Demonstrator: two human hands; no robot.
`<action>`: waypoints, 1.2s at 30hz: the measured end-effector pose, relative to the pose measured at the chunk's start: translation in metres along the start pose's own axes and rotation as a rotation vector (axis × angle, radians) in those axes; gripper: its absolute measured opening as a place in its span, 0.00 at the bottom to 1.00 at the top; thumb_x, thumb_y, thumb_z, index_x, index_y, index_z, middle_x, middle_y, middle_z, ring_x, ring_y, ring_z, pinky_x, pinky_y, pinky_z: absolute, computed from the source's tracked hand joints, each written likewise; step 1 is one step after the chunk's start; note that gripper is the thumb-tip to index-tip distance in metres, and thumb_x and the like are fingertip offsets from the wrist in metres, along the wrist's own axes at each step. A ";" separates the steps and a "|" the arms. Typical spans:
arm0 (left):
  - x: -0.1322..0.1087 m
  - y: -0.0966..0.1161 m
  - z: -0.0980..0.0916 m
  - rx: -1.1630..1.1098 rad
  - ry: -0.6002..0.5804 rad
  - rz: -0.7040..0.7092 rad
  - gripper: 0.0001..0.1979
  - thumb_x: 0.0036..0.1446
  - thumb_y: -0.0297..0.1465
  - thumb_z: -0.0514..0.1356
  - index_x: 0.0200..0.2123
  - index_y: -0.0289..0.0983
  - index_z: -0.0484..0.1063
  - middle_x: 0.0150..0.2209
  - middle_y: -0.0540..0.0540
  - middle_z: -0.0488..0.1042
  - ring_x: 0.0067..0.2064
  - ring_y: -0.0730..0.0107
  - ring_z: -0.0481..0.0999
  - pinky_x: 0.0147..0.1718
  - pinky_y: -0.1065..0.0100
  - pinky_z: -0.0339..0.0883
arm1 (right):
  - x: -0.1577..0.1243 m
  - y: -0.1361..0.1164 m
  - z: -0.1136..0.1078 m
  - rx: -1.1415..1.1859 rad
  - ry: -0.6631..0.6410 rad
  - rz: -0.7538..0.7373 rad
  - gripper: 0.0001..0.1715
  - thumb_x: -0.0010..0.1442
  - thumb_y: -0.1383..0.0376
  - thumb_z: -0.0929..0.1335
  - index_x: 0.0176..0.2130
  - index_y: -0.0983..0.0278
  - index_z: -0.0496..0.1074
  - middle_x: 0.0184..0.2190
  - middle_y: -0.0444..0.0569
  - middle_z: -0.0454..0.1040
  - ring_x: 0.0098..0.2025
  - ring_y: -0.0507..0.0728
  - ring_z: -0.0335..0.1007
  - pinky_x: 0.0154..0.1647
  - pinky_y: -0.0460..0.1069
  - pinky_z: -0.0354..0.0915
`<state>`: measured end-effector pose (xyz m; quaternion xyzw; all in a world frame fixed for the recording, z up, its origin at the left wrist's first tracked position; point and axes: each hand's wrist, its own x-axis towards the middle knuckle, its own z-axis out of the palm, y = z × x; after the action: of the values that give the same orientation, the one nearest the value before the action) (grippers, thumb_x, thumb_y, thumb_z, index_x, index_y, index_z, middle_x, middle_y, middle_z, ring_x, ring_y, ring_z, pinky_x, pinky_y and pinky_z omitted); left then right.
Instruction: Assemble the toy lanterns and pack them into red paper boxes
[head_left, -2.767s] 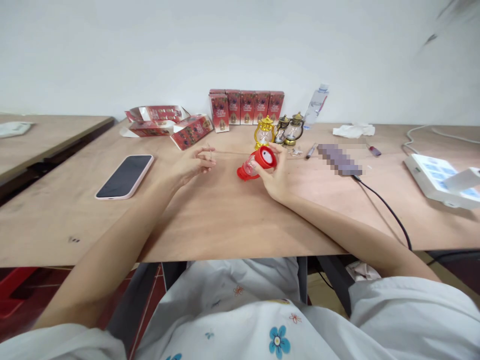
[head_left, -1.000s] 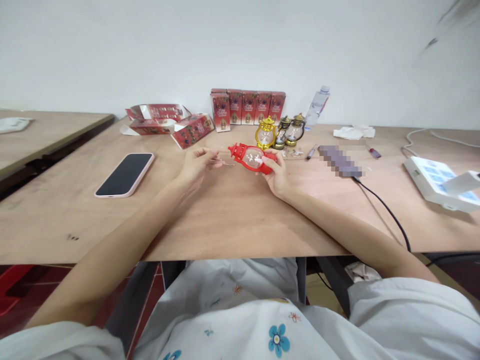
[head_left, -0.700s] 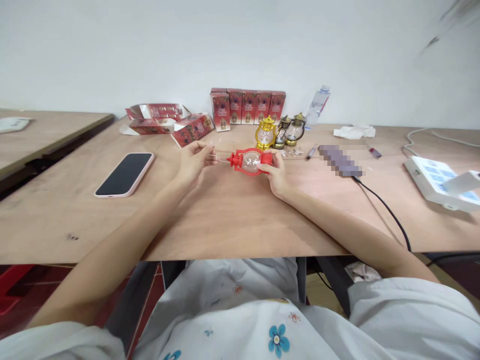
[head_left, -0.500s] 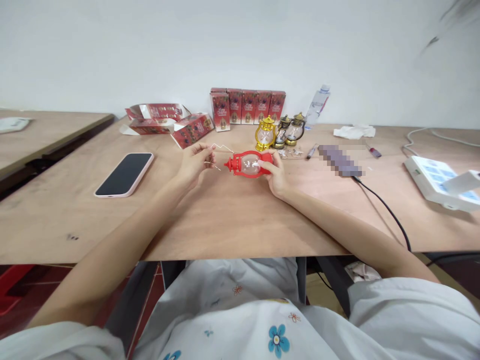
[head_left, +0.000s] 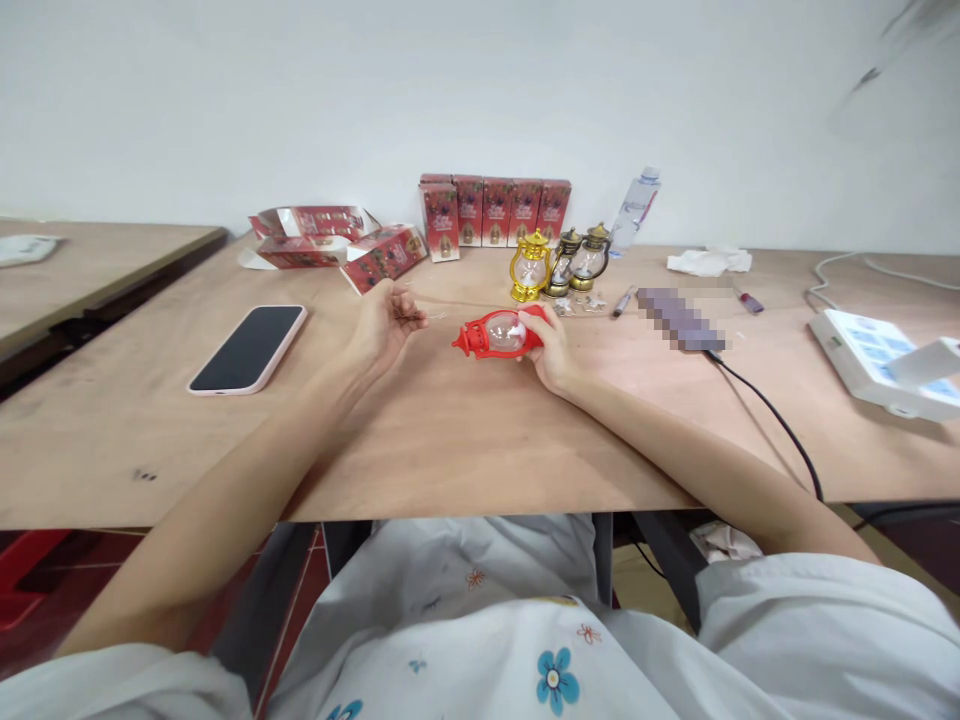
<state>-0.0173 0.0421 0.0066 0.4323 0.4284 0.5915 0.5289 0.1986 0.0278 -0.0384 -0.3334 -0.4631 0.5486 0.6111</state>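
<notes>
My right hand is closed around the base of a small red toy lantern, which lies on its side above the table with its cap towards the left. The lantern's clear globe shows a white piece inside. Over to the left, my left hand has its fingers pinched on a thin bent wire, partly hidden by the fingers. A gap separates the wire from the lantern. Behind the right hand stand a gold lantern and two bronze-coloured lanterns, with small loose metal pieces in front.
Several red printed boxes stand by the wall, with opened boxes to their left. A phone lies at left. On the right are a bottle, a marker, a tissue, a cabled device and a white box.
My left hand has drawn the wire back and turned, so the wire's end no longer reaches the red lantern. The lantern has tilted slightly, its cap end lower, still in my right hand.
</notes>
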 end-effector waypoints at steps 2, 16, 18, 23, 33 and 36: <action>0.001 -0.002 0.000 0.016 -0.022 0.058 0.17 0.53 0.33 0.54 0.16 0.38 0.52 0.17 0.54 0.51 0.24 0.75 0.66 0.28 0.72 0.68 | 0.000 0.000 0.000 0.010 0.001 0.003 0.16 0.46 0.56 0.72 0.32 0.60 0.64 0.26 0.39 0.66 0.25 0.48 0.63 0.15 0.41 0.55; -0.027 -0.013 0.019 0.565 -0.215 0.787 0.23 0.58 0.41 0.58 0.17 0.36 0.54 0.25 0.51 0.59 0.30 0.74 0.65 0.37 0.67 0.65 | 0.004 0.001 0.001 0.042 -0.036 0.065 0.21 0.46 0.51 0.72 0.29 0.61 0.61 0.24 0.39 0.67 0.22 0.48 0.62 0.13 0.42 0.57; -0.029 -0.015 0.021 0.563 -0.241 0.813 0.23 0.57 0.41 0.58 0.17 0.36 0.54 0.27 0.51 0.60 0.33 0.74 0.67 0.40 0.66 0.66 | 0.004 0.001 0.000 0.040 -0.045 0.074 0.22 0.47 0.50 0.72 0.30 0.61 0.62 0.25 0.40 0.68 0.23 0.48 0.63 0.13 0.42 0.57; -0.031 -0.018 0.022 0.563 -0.275 0.828 0.22 0.57 0.40 0.59 0.18 0.36 0.55 0.28 0.50 0.61 0.35 0.73 0.67 0.45 0.63 0.66 | 0.004 0.000 0.000 0.028 -0.069 0.087 0.22 0.48 0.48 0.71 0.31 0.61 0.64 0.27 0.41 0.70 0.24 0.49 0.65 0.15 0.43 0.59; -0.042 -0.013 0.030 0.498 -0.233 0.769 0.25 0.55 0.48 0.57 0.18 0.37 0.54 0.26 0.49 0.63 0.36 0.69 0.69 0.43 0.61 0.66 | 0.003 -0.003 0.002 0.052 -0.080 0.111 0.21 0.49 0.48 0.71 0.29 0.62 0.65 0.26 0.42 0.71 0.24 0.49 0.64 0.16 0.43 0.59; -0.042 -0.013 0.028 0.515 -0.266 0.765 0.24 0.57 0.49 0.54 0.19 0.38 0.55 0.27 0.48 0.64 0.38 0.67 0.70 0.44 0.60 0.66 | 0.003 -0.003 0.002 0.057 -0.076 0.113 0.21 0.49 0.49 0.71 0.30 0.62 0.65 0.27 0.42 0.71 0.24 0.49 0.64 0.16 0.43 0.59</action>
<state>0.0156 0.0021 -0.0009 0.7479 0.2996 0.5579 0.1994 0.1982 0.0302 -0.0341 -0.3207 -0.4505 0.6074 0.5703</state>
